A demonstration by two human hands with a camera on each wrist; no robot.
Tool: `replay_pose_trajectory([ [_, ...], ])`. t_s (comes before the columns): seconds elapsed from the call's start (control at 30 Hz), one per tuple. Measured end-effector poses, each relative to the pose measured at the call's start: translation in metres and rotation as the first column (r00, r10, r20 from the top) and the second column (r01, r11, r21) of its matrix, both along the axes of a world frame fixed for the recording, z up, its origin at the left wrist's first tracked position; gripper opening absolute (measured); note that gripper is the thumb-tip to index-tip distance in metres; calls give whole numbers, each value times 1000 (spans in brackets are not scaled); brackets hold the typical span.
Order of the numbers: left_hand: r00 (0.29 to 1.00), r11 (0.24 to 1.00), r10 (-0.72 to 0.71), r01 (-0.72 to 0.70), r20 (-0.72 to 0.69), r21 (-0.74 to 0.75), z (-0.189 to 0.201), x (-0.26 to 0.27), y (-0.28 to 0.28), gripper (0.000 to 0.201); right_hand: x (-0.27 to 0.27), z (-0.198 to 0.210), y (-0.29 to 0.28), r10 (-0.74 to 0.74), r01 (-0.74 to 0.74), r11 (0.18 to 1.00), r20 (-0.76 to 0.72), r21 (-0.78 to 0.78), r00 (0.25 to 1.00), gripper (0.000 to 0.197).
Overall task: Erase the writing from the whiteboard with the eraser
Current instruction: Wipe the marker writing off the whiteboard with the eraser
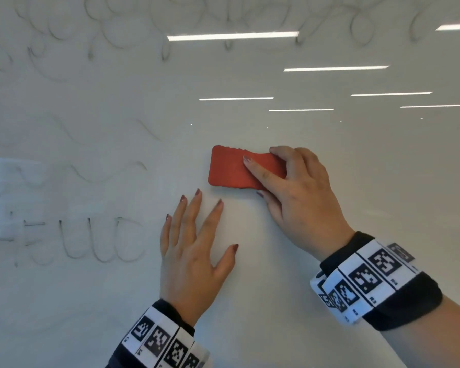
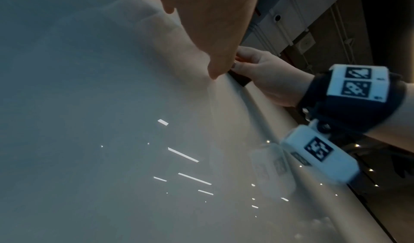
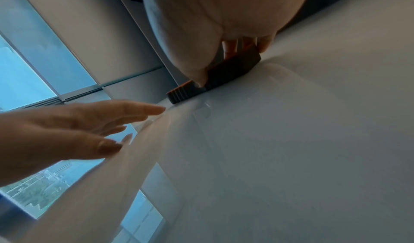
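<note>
A red rectangular eraser (image 1: 231,167) lies flat against the whiteboard (image 1: 329,181) near the middle of the head view. My right hand (image 1: 290,187) grips its right end, forefinger laid across its back and thumb under its lower edge. The right wrist view shows the eraser (image 3: 224,75) pressed on the board under my palm. My left hand (image 1: 194,240) rests just below and left of the eraser, fingers straight and spread on the board, holding nothing. Faint smeared writing (image 1: 91,240) stays at the left, and grey loops (image 1: 144,30) run along the top.
Ceiling lights reflect as bright bars (image 1: 231,36) on the glossy board at the upper right. Both wrists wear bands with black-and-white markers (image 1: 367,277). In the right wrist view a window (image 3: 27,80) stands beyond the board's edge.
</note>
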State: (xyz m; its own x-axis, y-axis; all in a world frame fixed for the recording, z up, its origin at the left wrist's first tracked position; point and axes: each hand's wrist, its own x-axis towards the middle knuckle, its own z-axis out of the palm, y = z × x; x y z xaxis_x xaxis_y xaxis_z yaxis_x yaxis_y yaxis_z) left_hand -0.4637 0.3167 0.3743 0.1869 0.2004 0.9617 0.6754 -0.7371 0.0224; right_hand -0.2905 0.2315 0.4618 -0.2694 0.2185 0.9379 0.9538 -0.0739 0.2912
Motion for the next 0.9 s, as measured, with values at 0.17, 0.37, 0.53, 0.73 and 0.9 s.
replay_pose_trajectory([
  [0.17,998,999,3,-5,-63,-35,-4,17,-10,65,10,30,-7,-32,32,999,-2,-3,999,49],
  [0.37,999,997,4,-7,-48,-80,0,28,-18,74,25,60,-18,-61,61,998,-31,-6,998,52],
  [0.53,1000,994,4,-7,-30,-107,0,29,-22,75,39,84,-27,-97,96,995,-52,-14,994,54],
  [0.73,999,990,22,-28,-49,-135,-1,29,-23,76,63,110,-44,-160,160,987,-99,-9,982,54],
  [0.9,998,987,47,-53,-44,-154,-2,30,-26,76,78,122,-59,-219,215,975,-92,-53,971,54],
])
